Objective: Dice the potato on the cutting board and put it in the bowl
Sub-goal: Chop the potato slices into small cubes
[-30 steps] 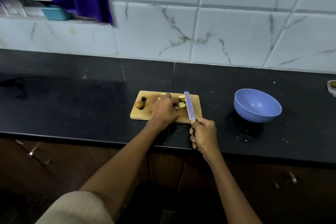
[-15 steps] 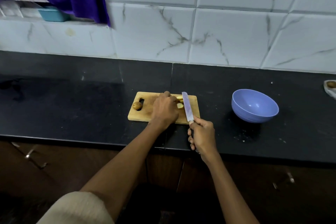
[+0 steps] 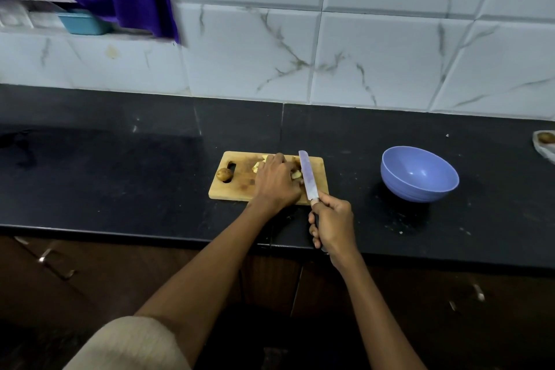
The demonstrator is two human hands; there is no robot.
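- Head view: left hand (image 3: 277, 182) on board (image 3: 237, 189), fingers curled over potato pieces (image 3: 296, 173).
- Right hand (image 3: 332, 224) clenched round knife (image 3: 307, 176) handle; blade flat-side up, just right of pieces.
- Small whole potato (image 3: 224, 174) at board's handle slot.
- Bowl (image 3: 419, 173) on counter (image 3: 120, 159), well right of board.

left hand (image 3: 277, 182) pressing down, right hand (image 3: 333, 224) gripping

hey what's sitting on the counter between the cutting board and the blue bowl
Nothing stands there. In the head view, the stretch between the cutting board and the blue bowl is bare black counter, with only a few small specks.
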